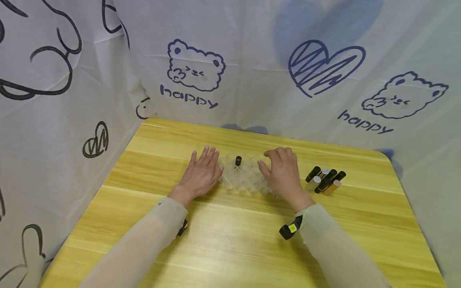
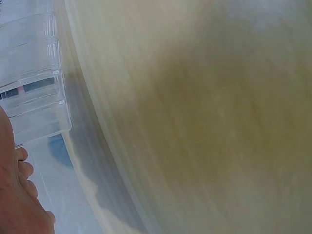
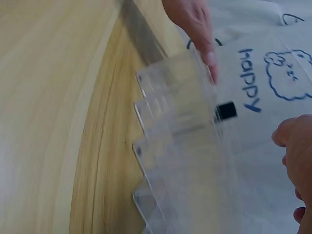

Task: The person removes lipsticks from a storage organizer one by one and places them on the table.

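A clear plastic lipstick organizer (image 1: 248,176) with a zigzag edge and diamond-shaped slots lies between both hands. One black-capped tube (image 1: 238,161) stands in a slot toward its left back; in the right wrist view, the black cap (image 3: 225,111) pokes above the top. My left hand (image 1: 201,172) is at the organizer's left end, fingers straight and thumb against its side. Over the right end is my right hand (image 1: 284,170), fingers loosely bent, thumb apart, nothing between them. From the right wrist, that hand (image 3: 302,156) shows a gap to the organizer (image 3: 180,126).
Right of the right hand, several lipstick tubes (image 1: 325,181) stand bunched together, with black, gold and clear caps. The wooden table (image 1: 223,240) ends at a white cloth (image 1: 252,100) printed with bears and hearts. Both wrists carry black straps.
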Available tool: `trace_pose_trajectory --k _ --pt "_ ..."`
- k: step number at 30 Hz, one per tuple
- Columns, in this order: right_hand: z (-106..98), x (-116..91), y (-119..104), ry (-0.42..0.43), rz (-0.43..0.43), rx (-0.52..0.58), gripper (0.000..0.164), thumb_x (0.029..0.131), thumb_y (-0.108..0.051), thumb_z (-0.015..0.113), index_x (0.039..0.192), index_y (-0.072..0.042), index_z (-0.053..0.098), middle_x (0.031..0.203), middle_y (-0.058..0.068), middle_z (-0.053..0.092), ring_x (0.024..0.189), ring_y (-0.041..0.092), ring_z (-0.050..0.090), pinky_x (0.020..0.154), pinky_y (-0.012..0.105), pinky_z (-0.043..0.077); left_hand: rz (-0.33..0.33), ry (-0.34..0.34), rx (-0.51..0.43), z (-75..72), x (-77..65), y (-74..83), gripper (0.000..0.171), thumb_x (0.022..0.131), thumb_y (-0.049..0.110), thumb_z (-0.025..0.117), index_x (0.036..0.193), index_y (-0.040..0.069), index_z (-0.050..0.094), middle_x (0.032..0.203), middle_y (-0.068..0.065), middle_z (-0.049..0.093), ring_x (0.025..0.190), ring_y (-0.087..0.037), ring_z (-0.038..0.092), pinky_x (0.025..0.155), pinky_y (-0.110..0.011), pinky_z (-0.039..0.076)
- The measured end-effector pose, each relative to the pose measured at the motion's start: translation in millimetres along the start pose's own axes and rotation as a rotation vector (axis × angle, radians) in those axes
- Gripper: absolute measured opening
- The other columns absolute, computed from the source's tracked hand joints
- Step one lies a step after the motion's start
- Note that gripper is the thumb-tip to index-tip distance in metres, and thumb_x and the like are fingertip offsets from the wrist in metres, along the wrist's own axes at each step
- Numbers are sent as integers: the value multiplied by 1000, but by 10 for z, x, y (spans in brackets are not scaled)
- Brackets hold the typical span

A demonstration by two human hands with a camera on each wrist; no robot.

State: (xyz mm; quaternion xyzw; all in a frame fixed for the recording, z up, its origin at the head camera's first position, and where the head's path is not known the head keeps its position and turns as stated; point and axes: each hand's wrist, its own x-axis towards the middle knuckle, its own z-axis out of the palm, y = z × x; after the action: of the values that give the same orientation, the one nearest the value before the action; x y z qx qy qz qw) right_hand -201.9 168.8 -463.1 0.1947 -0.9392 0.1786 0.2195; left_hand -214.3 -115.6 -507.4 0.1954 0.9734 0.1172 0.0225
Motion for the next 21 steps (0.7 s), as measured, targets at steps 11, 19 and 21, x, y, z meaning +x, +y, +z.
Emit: trace_pose_trajectory --k 11,19,21 --pt "224 213 -284 -148 4 -33 33 102 -32 73 121 -5 73 115 15 68 109 38 56 94 56 46 -7 -1 -1 13 0 0 68 116 49 19 170 9 17 178 -11 14 165 -26 -1 133 -57 -2" --pt "374 262 -361 -187 -26 -78 35 102 -36 72 122 -7 72 115 12 66 109 34 55 94 52 46 -7 7 11 47 5 -10 68 115 49 20 170 9 16 178 -11 14 165 -26 0 133 -58 0" --pt "409 266 -362 -186 -26 -92 36 102 -36 72 122 -7 72 115 12 66 108 34 55 93 51 46 -5 12 10 59 10 -11 68 115 49 20 170 8 17 178 -11 15 166 -26 2 133 -58 0"
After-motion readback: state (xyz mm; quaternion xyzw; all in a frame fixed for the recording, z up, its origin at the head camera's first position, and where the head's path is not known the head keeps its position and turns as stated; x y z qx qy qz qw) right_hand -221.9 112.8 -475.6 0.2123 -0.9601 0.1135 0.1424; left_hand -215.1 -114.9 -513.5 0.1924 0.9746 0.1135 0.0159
